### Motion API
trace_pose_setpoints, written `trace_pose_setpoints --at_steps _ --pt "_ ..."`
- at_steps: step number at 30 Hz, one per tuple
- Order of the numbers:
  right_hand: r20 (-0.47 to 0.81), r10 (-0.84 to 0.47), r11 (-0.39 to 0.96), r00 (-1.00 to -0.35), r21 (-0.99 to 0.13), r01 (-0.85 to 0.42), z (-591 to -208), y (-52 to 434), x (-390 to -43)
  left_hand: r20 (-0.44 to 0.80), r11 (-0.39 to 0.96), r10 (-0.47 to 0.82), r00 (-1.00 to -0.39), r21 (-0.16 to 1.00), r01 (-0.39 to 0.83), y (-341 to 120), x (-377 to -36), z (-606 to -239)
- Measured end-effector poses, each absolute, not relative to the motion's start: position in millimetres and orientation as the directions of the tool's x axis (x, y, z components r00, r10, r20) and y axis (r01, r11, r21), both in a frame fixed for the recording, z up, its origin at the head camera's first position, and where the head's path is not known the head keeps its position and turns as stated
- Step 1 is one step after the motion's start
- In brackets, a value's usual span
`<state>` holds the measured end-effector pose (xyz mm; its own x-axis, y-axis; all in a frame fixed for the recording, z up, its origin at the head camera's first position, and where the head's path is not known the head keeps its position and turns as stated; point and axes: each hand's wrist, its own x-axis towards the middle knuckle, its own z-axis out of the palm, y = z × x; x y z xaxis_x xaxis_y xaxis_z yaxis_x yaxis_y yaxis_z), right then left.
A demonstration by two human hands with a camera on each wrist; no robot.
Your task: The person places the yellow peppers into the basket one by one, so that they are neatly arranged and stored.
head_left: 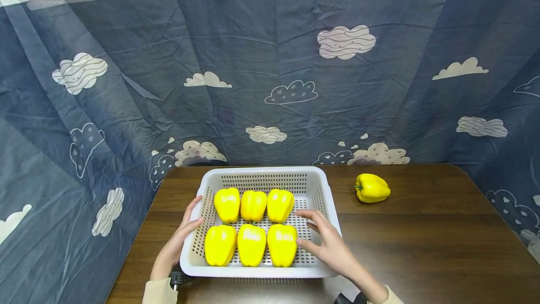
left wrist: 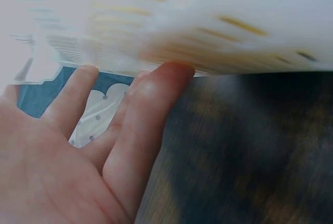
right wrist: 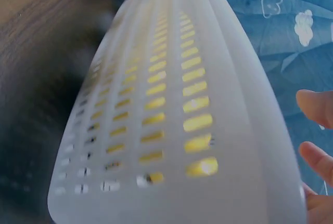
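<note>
From the head view, a white basket (head_left: pixel 325 186) with holes in its walls sits on the dark wood surface (head_left: pixel 422 238), close to the near edge. Six yellow peppers (head_left: pixel 251 244) stand inside it in two rows of three. The left hand (head_left: pixel 179 240) rests flat against the basket's left wall, fingers straight, holding nothing. The right hand (head_left: pixel 326 243) reaches over the right rim, fingers spread wide and loose, fingertips just beside the pepper at the near right. It grips nothing. One more pepper (head_left: pixel 372 187) lies alone on the surface, well to the right of the basket.

From the left wrist view, the left hand's fingers (left wrist: pixel 156 109) lie straight with the tips touching the bottom edge of the basket (left wrist: pixel 208 26). The picture is blurry, so not much else can be told. A bit of blue cloud cloth (left wrist: pixel 99 109) shows between the fingers.

From the right wrist view, the basket's right wall (right wrist: pixel 171 109) fills the picture, with yellow showing through the slots. Two fingertips (right wrist: pixel 317 107) show at the right edge, open and apart.

What could go wrong, I think: the basket is near the front edge, so a hard pull could tip it off and the peppers would roll out. The peppers stand close together, so a bump could knock one into the next. There is lots of open room to the right and behind the basket, less on the left, where the surface ends near the blue curtain (head_left: pixel 63 177)
</note>
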<state>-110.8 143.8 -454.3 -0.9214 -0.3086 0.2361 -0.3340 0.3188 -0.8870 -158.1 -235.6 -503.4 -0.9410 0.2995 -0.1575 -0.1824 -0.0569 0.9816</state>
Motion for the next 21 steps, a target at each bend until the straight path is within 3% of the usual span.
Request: trace_pose_setpoints --at_steps 21 --pt "0.331 -0.160 0.239 -0.930 -0.901 -0.362 -448 185 -121 -0.153 -0.057 0.309 -0.939 0.982 -0.179 -237 -159 -504"
